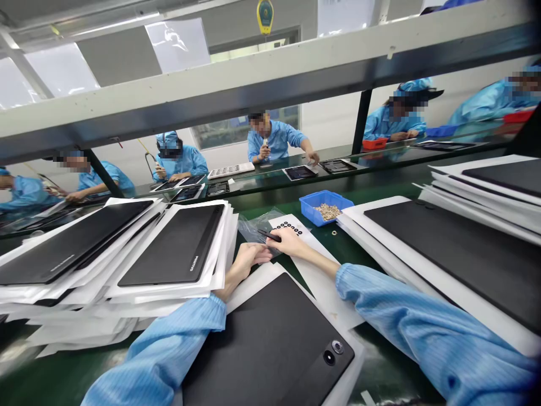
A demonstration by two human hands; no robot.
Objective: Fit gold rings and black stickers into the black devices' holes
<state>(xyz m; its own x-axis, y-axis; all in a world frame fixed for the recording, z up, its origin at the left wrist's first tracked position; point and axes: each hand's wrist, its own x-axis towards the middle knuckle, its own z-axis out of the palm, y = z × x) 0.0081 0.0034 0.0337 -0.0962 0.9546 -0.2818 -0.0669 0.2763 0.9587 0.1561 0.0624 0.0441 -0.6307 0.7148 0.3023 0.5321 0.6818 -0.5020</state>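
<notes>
My right hand is shut on a pair of black tweezers, whose tips point left over a clear plastic bag. Just beyond the hand lies a white sheet bearing a row of small black rubber rings. My left hand sits close to my right, its fingers curled, and anything in them is hidden. Below both hands lies a black tablet panel on white backing, with two round black parts at its near right corner.
Stacks of black panels on white sheets rise at the left, and more lie at the right. A blue bin holds small tan parts. Beyond a white shelf beam, several co-workers in blue gowns sit at a glass-topped bench.
</notes>
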